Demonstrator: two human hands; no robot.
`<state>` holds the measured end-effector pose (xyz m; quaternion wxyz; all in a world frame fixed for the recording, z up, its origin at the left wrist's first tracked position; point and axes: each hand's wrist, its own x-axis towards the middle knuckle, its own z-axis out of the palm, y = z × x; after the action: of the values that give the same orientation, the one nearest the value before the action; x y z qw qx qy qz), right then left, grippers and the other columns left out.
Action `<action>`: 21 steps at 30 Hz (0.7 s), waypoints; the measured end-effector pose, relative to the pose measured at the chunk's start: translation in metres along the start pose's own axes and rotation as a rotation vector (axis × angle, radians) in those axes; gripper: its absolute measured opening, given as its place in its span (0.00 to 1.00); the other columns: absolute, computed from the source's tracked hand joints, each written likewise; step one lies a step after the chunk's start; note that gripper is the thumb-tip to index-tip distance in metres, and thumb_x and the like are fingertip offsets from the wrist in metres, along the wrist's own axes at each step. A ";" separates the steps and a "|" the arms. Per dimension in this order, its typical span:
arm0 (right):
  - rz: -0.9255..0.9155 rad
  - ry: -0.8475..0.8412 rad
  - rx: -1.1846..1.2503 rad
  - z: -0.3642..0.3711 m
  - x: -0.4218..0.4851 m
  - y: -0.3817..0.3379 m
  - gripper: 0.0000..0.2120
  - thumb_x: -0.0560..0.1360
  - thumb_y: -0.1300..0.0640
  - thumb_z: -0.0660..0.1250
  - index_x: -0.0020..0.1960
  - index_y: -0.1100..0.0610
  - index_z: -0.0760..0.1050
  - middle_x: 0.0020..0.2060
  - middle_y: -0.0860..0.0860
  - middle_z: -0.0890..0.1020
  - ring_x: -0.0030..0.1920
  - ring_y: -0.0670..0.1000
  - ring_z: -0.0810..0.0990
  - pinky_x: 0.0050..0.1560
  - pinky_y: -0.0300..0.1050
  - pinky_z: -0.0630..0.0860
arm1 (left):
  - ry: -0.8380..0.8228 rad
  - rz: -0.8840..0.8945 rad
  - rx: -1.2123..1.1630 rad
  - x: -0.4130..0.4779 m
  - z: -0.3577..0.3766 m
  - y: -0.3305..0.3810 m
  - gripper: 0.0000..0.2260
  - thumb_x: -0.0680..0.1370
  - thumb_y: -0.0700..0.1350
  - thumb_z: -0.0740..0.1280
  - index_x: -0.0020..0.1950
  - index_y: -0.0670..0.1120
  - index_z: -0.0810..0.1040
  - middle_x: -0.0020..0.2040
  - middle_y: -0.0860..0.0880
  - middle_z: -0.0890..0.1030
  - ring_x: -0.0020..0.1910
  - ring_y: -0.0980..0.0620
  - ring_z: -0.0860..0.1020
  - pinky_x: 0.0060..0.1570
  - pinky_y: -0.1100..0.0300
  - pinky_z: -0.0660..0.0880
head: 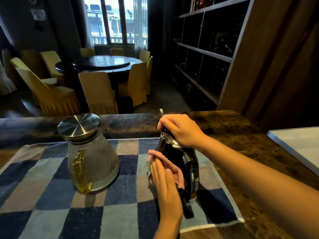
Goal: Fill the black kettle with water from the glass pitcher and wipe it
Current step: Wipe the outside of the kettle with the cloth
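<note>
1. The tall, glossy black kettle (185,169), trimmed with chrome bands and a rounded silver top, stands at the lower centre-right of the frame on a blue, grey and navy checked towel (51,204)
2. The right hand (181,131) sits on the kettle's top with its fingers curled down around it; a thin clear piece sticks up past the knuckles
3. The left hand (165,185) lies flat against the kettle's left side, fingers straight and pressed together, pushing a folded pink cloth (168,161) onto the black wall
4. The kettle's inside is hidden, so what it holds cannot be told
5. The cone-shaped, textured glass pitcher (96,163) stands left of the kettle and apart from it, on the same towel; a brushed steel lid (78,124) closes it and its yellow-green handle (80,169) faces the camera. Its water level cannot be read through the patterned glass
6. Count: one kettle, one pitcher, one cloth, one towel, two hands
7. The towel lies on a brown marbled stone counter (233,135)
</note>
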<state>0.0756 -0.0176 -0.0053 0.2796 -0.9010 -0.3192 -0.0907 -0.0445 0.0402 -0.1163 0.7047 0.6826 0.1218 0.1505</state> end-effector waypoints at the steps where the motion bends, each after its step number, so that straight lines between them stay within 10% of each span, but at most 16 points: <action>1: 0.008 0.008 0.007 0.000 0.000 0.000 0.15 0.81 0.53 0.55 0.44 0.49 0.79 0.40 0.41 0.80 0.45 0.44 0.78 0.47 0.53 0.76 | -0.003 0.055 -0.070 0.002 0.003 0.011 0.22 0.79 0.58 0.49 0.70 0.62 0.44 0.75 0.65 0.46 0.75 0.66 0.45 0.76 0.59 0.45; 5: 0.042 0.027 0.047 0.001 0.000 -0.004 0.17 0.81 0.51 0.54 0.41 0.50 0.79 0.38 0.41 0.80 0.43 0.44 0.78 0.46 0.53 0.76 | -0.022 0.177 0.025 0.055 -0.004 0.025 0.19 0.80 0.61 0.47 0.72 0.69 0.55 0.71 0.52 0.71 0.71 0.50 0.68 0.70 0.52 0.64; 11: 0.046 0.042 0.067 0.003 0.001 -0.003 0.17 0.81 0.49 0.54 0.40 0.46 0.78 0.39 0.42 0.82 0.44 0.43 0.79 0.48 0.52 0.77 | -0.078 -0.066 0.112 0.058 -0.032 0.016 0.20 0.80 0.62 0.49 0.62 0.59 0.75 0.59 0.55 0.77 0.62 0.54 0.73 0.62 0.57 0.67; 13: 0.053 0.044 0.070 0.003 0.001 -0.003 0.18 0.81 0.48 0.54 0.40 0.46 0.78 0.39 0.42 0.82 0.45 0.43 0.79 0.49 0.53 0.76 | -0.005 -0.025 0.169 0.035 -0.029 -0.003 0.34 0.74 0.71 0.48 0.72 0.53 0.67 0.70 0.46 0.71 0.70 0.47 0.68 0.70 0.49 0.64; 17: 0.061 0.044 0.079 0.003 0.000 -0.002 0.18 0.81 0.47 0.53 0.40 0.46 0.78 0.40 0.42 0.82 0.45 0.44 0.79 0.49 0.54 0.76 | -0.014 -0.122 0.146 -0.015 -0.002 -0.006 0.25 0.83 0.51 0.51 0.74 0.57 0.40 0.76 0.58 0.39 0.75 0.59 0.39 0.75 0.56 0.39; 21: 0.056 0.040 0.084 0.004 0.000 -0.002 0.18 0.81 0.48 0.53 0.40 0.46 0.78 0.40 0.44 0.82 0.45 0.45 0.79 0.49 0.55 0.76 | 0.024 0.133 0.140 0.013 -0.003 0.014 0.29 0.78 0.63 0.47 0.77 0.53 0.51 0.77 0.49 0.60 0.75 0.52 0.58 0.76 0.51 0.53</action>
<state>0.0745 -0.0145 -0.0075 0.3261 -0.8949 -0.2920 -0.0874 -0.0338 0.0483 -0.1022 0.6423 0.7348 0.0946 0.1963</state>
